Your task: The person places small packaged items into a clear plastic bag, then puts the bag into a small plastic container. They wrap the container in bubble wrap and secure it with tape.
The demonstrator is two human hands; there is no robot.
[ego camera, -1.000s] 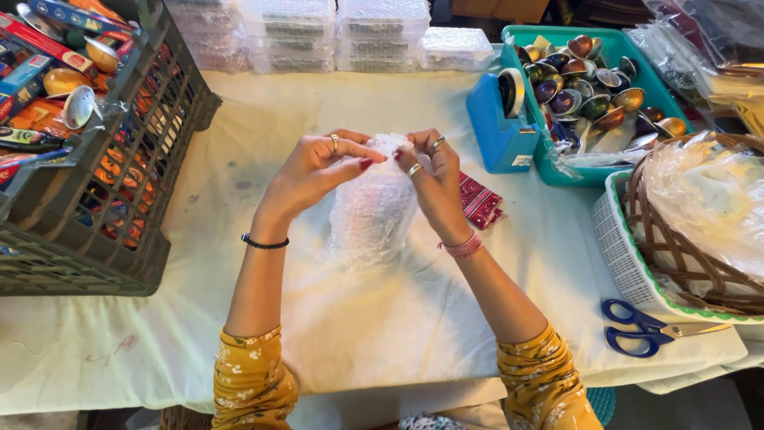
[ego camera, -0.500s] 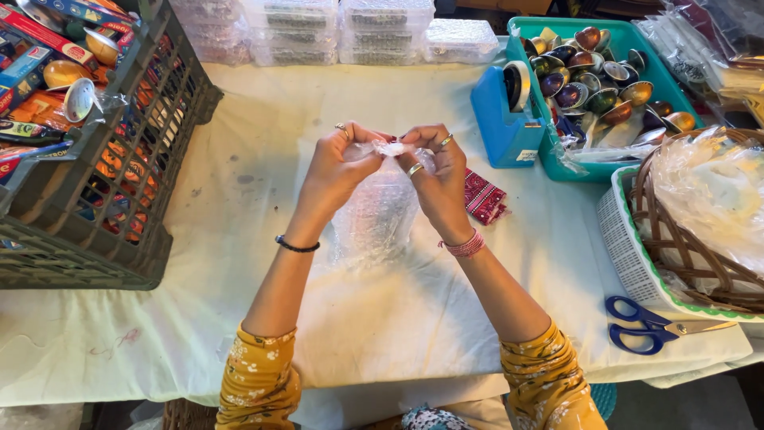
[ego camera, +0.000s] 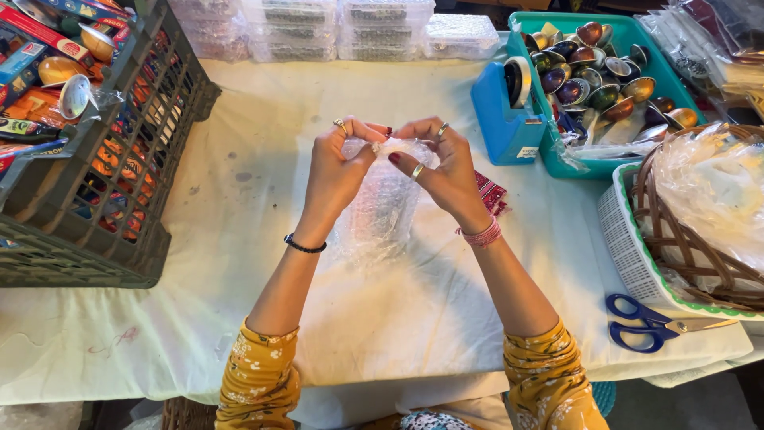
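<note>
Clear bubble wrap over a white tablecloth; blue-handled scissors near its right edge; teal tray of many-coloured shiny capsules; mustard floral sleeves.

Two hands, left hand and right hand, on one bubble-wrap piece. One dark crate, one teal tray, one blue box, one white basket, one wicker basket, one pair of blue scissors. Four clear containers along the back.
</note>
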